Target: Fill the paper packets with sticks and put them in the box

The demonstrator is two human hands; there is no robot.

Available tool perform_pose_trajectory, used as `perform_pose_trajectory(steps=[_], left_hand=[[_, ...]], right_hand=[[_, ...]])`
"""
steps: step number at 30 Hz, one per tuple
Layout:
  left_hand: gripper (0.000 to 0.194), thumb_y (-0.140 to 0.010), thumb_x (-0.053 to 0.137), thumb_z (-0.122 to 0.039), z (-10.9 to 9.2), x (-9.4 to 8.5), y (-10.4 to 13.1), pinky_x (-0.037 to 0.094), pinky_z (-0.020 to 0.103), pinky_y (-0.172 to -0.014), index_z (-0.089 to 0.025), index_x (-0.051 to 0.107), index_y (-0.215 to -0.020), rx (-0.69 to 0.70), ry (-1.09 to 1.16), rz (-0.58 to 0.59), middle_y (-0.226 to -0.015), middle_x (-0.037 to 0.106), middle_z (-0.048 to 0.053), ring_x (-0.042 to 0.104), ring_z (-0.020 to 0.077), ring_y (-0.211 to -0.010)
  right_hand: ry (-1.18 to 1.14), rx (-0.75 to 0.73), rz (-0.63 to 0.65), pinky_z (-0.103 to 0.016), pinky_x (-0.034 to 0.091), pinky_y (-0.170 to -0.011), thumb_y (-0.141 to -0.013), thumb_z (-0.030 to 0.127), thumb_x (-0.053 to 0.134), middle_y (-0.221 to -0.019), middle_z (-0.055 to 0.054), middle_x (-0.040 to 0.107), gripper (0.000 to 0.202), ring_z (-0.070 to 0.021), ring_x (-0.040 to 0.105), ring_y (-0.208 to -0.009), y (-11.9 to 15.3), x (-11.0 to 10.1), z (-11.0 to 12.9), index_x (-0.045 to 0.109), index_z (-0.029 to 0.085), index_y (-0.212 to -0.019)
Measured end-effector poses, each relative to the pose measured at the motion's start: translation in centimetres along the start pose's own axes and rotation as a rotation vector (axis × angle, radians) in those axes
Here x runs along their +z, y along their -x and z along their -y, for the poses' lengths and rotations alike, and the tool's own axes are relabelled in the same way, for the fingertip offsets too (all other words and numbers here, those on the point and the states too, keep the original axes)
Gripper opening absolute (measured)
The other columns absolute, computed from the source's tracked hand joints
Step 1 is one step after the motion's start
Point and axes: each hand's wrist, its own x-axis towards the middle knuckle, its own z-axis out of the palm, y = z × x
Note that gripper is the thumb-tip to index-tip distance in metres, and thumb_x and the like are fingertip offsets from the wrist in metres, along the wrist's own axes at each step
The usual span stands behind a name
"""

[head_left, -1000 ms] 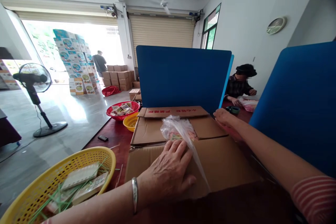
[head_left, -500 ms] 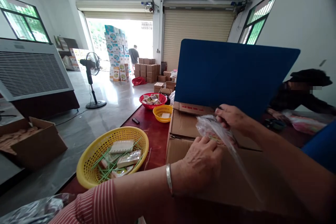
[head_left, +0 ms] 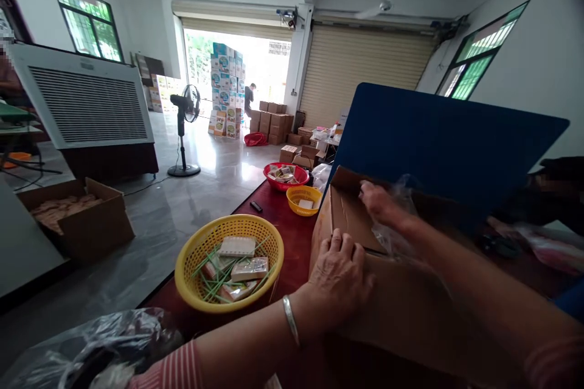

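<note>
A brown cardboard box point(head_left: 401, 310) stands in front of me on the right. My left hand point(head_left: 340, 273), with a silver bangle at the wrist, lies over its near left edge, fingers a little apart and holding nothing. Farther back, my right hand point(head_left: 381, 203) has its fingers bent together beside a raised box flap point(head_left: 349, 182); what they hold, if anything, is hidden. A clear plastic bag point(head_left: 387, 243) shows around and under the right hand, partly covered by it.
A yellow basket point(head_left: 185, 276) with packs and green sticks stands left of the box. Beyond are a small yellow basket point(head_left: 305, 211) and a red basket point(head_left: 274, 181). A blue panel point(head_left: 433, 140) rises behind the box. Another person's hand point(head_left: 502, 226) is at the right.
The view has swung left. My left hand has left the plastic bag and rests on the box edge. My right hand has moved to the flap, which now stands raised.
</note>
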Motion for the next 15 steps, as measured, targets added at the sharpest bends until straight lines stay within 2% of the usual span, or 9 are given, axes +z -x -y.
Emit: perform_pose_trajectory(steps=[4, 7, 11, 13, 15], left_hand=[[0.046, -0.088, 0.041, -0.043, 0.3, 1.4, 0.5, 0.033, 0.051, -0.104, -0.01, 0.048, -0.119, 0.04, -0.011, -0.065, -0.128, 0.046, 0.018, 0.032, 0.0358, -0.128], [0.049, -0.088, 0.04, -0.043, 0.5, 1.7, 0.8, 0.031, 0.053, -0.105, -0.01, 0.047, -0.123, 0.041, -0.009, -0.097, -0.131, 0.044, 0.018, 0.029, 0.0373, -0.131], [0.054, -0.088, 0.038, -0.047, 0.3, 2.0, 1.2, 0.032, 0.053, -0.104, -0.01, 0.045, -0.127, 0.052, -0.013, -0.139, -0.134, 0.043, 0.018, 0.028, 0.0374, -0.131], [0.055, -0.089, 0.035, -0.046, 0.0, 2.1, 1.3, 0.033, 0.054, -0.102, -0.008, 0.046, -0.126, 0.052, -0.036, -0.164, -0.132, 0.044, 0.019, 0.029, 0.0384, -0.13], [0.054, -0.09, 0.031, -0.044, -0.1, 2.1, 1.4, 0.034, 0.056, -0.099, -0.006, 0.049, -0.124, 0.045, -0.055, -0.191, -0.129, 0.047, 0.021, 0.031, 0.0394, -0.128]], right_hand=[[0.042, 0.017, -0.03, -0.027, 0.039, -0.082, -0.089, 0.02, 0.038, -0.107, -0.011, 0.059, 0.016, -0.0216, 0.053, -0.099, -3.5, -2.9, -2.2, 0.053, 0.019, -0.095], [0.075, 0.032, -0.031, -0.025, 0.038, -0.075, -0.085, 0.018, 0.046, -0.102, -0.01, 0.06, 0.008, -0.0197, 0.054, -0.093, -4.8, -4.0, -2.0, 0.054, 0.019, -0.087], [0.103, 0.046, -0.051, -0.028, 0.034, -0.068, -0.088, 0.018, 0.044, -0.084, -0.011, 0.059, 0.01, -0.0187, 0.054, -0.08, -5.3, -3.6, 1.4, 0.052, 0.017, -0.083], [0.074, 0.001, -0.015, -0.029, 0.033, -0.064, -0.093, 0.024, 0.039, -0.074, -0.008, 0.057, 0.016, -0.0168, 0.054, -0.071, -5.9, -2.3, 4.2, 0.053, 0.017, -0.088], [0.019, -0.08, 0.093, -0.028, 0.036, -0.062, -0.093, 0.028, 0.042, -0.071, -0.005, 0.057, 0.018, -0.0143, 0.053, -0.066, -7.0, -0.1, 7.5, 0.056, 0.016, -0.09]])
